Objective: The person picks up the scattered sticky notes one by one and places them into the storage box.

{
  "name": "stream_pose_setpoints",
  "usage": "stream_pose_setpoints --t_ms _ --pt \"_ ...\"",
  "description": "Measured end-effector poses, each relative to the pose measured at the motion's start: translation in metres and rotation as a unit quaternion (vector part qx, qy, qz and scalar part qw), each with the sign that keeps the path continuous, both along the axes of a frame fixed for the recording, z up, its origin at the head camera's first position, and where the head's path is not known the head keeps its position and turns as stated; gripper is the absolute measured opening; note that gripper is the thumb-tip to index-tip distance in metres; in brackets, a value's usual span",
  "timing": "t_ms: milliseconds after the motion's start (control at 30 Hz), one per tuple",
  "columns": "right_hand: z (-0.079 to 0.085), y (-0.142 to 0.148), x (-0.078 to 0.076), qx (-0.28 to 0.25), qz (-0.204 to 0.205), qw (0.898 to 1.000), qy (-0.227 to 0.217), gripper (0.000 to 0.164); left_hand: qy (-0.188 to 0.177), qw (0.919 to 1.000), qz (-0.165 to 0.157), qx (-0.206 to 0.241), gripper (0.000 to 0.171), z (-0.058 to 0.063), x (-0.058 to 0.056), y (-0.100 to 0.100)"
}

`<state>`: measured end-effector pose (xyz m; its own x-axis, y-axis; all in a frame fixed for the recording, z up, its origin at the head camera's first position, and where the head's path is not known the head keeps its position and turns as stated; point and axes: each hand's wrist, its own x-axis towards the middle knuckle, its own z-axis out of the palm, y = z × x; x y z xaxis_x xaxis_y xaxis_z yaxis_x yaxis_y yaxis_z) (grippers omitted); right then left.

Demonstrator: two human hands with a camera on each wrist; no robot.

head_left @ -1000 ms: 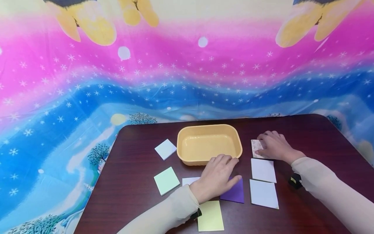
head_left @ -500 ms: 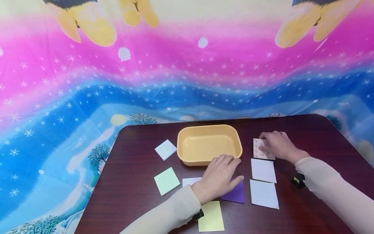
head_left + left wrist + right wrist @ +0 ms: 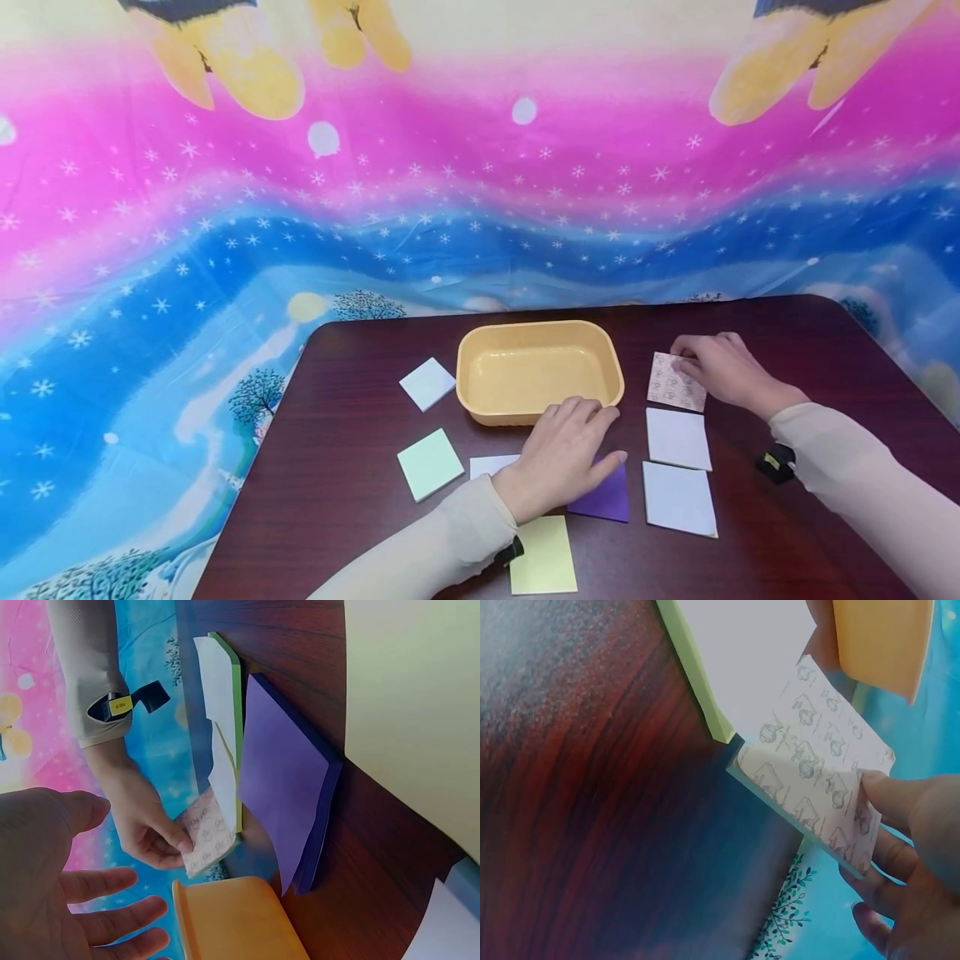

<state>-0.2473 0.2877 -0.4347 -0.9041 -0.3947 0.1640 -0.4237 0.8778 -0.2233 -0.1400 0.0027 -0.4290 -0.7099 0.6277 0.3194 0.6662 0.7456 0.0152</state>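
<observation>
Yellow basin [image 3: 536,379] stands on the dark bench [image 3: 330,517]. Right of the basin, the right hand [image 3: 727,371] pinches the patterned pad [image 3: 666,387]. Two white-topped pads [image 3: 678,437] lie to the basin's near right. On its near side, the left hand [image 3: 558,454], empty with fingers loosely spread, blocks part of the basin's rim, a white pad [image 3: 489,466] and a purple pad [image 3: 603,496] in the head view; rim contact cannot be determined. A pale-yellow pad [image 3: 547,557] lies farther out on that side, a green pad [image 3: 430,464] to the basin's near left, a pale pad [image 3: 427,384] just beside its left wall.
</observation>
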Motion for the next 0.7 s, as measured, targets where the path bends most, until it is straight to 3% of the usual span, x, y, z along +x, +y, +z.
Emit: stream_pose_setpoints --t_ms 200,467,700 --pt "0.002 0.000 0.000 -0.011 0.006 1.000 0.007 0.016 0.000 1.0000 0.000 0.000 0.051 0.000 0.000 0.000" --pt "0.008 -0.002 0.004 -0.024 -0.008 0.999 -0.042 0.018 0.002 1.0000 -0.002 0.001 0.051 -0.001 0.000 0.001" --pt "0.011 -0.006 0.007 -0.024 -0.003 0.999 -0.029 0.017 0.005 1.0000 -0.005 0.001 0.051 0.000 -0.001 0.003"
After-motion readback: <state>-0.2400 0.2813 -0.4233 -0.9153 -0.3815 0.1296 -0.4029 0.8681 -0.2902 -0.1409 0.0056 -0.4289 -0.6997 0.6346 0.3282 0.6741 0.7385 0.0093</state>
